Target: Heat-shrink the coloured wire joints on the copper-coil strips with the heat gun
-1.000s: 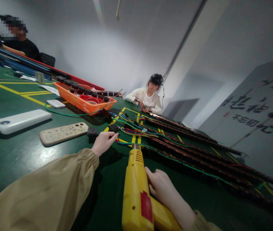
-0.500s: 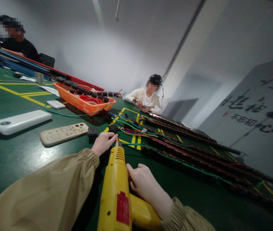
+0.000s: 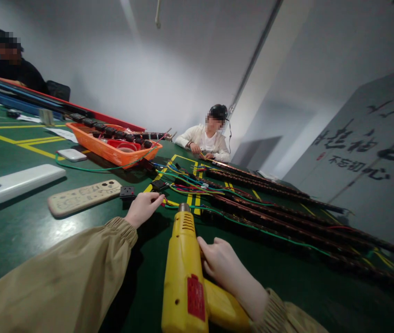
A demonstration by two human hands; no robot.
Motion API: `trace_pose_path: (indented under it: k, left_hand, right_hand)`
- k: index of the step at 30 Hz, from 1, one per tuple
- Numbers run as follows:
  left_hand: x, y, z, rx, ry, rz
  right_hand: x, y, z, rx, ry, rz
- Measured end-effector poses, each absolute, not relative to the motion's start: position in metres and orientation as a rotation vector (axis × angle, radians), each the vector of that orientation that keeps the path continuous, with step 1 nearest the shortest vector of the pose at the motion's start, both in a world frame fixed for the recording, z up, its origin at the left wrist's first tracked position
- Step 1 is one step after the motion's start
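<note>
My left hand (image 3: 144, 208) is closed, its thumb and forefinger pinching the end of a coloured wire (image 3: 173, 203). What exactly lies between the fingertips is too small to make out. In my right hand (image 3: 223, 261) is the grip of a yellow heat gun (image 3: 182, 268), fingers wrapped round it. The gun's metal nozzle points away from me, just right of the pinched wire and apart from my left hand. Close behind my left hand sits a black socket module (image 3: 126, 191), and another black module (image 3: 159, 185) lies by the bundle of coloured wires (image 3: 186, 182).
Long dark wired strips (image 3: 269, 217) run across the right of the green table. A patterned phone (image 3: 84, 199) and a white power bank (image 3: 20, 182) lie left. Farther back stands an orange basket (image 3: 113, 155) with parts. A person (image 3: 206, 141) sits opposite, another (image 3: 13, 74) far left.
The heat gun in my right hand has moved right, its nozzle away from my left fingertips. The wire end at those fingers now shows more. The whole view has shifted slightly.
</note>
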State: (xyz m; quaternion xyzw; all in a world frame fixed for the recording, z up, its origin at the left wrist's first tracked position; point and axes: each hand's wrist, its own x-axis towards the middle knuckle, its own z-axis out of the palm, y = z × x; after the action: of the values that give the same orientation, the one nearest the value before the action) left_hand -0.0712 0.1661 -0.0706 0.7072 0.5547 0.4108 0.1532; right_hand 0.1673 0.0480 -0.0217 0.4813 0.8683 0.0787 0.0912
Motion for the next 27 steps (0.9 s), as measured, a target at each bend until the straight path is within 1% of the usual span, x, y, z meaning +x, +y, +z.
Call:
trace_pose_path:
  k: [5, 13, 18, 22, 27]
  left_hand:
    - [-0.072, 0.167, -0.072, 2.024, 1.582, 1.178]
    - [-0.072, 0.167, -0.073, 2.013, 1.56, 1.193]
    - [-0.072, 0.167, -0.073, 1.997, 1.559, 1.209]
    - [-0.071, 0.168, -0.072, 2.001, 1.545, 1.216]
    - [-0.07, 0.169, -0.073, 1.976, 1.552, 1.231]
  right_hand:
    - [0.194, 0.046, -0.021, 1.574, 2.478, 0.165]
    - [0.236, 0.044, -0.029, 1.745, 2.397, 0.191]
    - [0.237, 0.043, -0.031, 1.718, 2.474, 0.148]
    - [0.233, 0.043, -0.031, 1.698, 2.458, 0.178]
    - [0.211, 0.048, -0.027, 1.639, 2.46, 0.183]
